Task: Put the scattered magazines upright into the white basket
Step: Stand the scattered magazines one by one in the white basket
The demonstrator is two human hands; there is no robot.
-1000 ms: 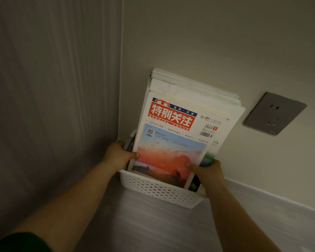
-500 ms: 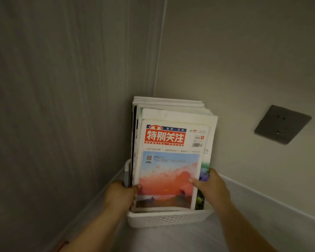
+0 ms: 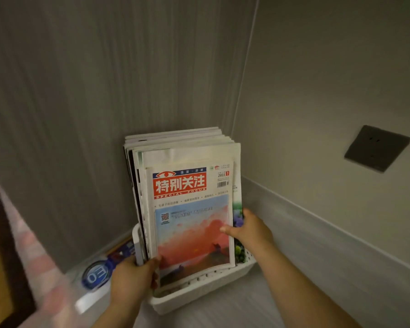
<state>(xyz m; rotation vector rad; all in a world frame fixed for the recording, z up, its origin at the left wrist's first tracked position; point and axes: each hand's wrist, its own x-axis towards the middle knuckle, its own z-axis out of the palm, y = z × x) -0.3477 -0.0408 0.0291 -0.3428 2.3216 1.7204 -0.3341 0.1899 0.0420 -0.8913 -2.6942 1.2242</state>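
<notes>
Standing upright in the white basket (image 3: 200, 298), the magazines (image 3: 189, 209) are gripped at seven o'clock by the left hand (image 3: 131, 279), at three o'clock by the right hand (image 3: 252, 230).

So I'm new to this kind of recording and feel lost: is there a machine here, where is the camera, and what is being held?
No machine: these are a person's two bare hands, filmed by one camera worn on their head, looking down. A white basket stands on a pale surface in a corner, with magazines upright inside. The left hand grips the stack's left edge, the right hand its right edge. A blue-printed item lies left of the basket.
</notes>
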